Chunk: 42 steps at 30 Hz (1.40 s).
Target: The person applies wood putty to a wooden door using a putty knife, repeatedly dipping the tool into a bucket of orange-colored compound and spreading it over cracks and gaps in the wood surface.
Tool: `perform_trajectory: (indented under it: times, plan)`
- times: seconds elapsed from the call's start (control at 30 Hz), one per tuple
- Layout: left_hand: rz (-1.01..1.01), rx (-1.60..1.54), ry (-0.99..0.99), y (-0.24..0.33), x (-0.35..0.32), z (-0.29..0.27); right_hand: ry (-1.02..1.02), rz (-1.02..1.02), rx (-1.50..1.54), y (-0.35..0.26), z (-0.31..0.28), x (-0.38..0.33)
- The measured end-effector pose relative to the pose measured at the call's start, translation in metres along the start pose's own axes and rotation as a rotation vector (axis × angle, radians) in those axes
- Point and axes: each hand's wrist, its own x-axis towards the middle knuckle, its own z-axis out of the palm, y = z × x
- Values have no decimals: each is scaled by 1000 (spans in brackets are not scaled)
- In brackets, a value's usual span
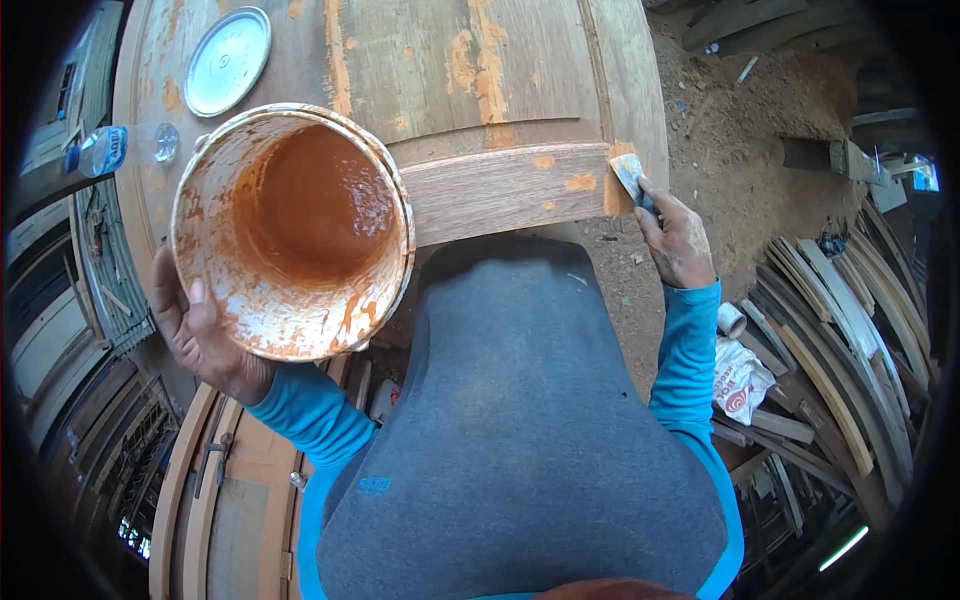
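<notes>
While a bucket (212, 215) of orange-brown paste (312, 205) is held in the grip of the left hand (208, 335), a scraper (628, 172) is clasped by the right hand (678, 238), right of the bucket; beyond it, a round lid (228, 62) is seen.

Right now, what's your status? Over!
Left hand grips bucket of orange paste. Right hand holds scraper at orange patch. Bucket hides part of wooden panel.
</notes>
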Motion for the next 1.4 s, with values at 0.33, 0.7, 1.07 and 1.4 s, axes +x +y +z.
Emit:
perform_trajectory:
  times: [0.33,0.7,1.07,1.4]
  plan:
    - [5,80,-16,10,-14,29,145,-107,203,2,-34,32]
    - [46,277,-41,52,-81,107,-9,-317,333,82,-59,100]
    - [52,365,131,51,-93,142,-153,-525,245,89,-67,132]
    - [49,278,188,44,-84,122,-100,-527,201,80,-48,117]
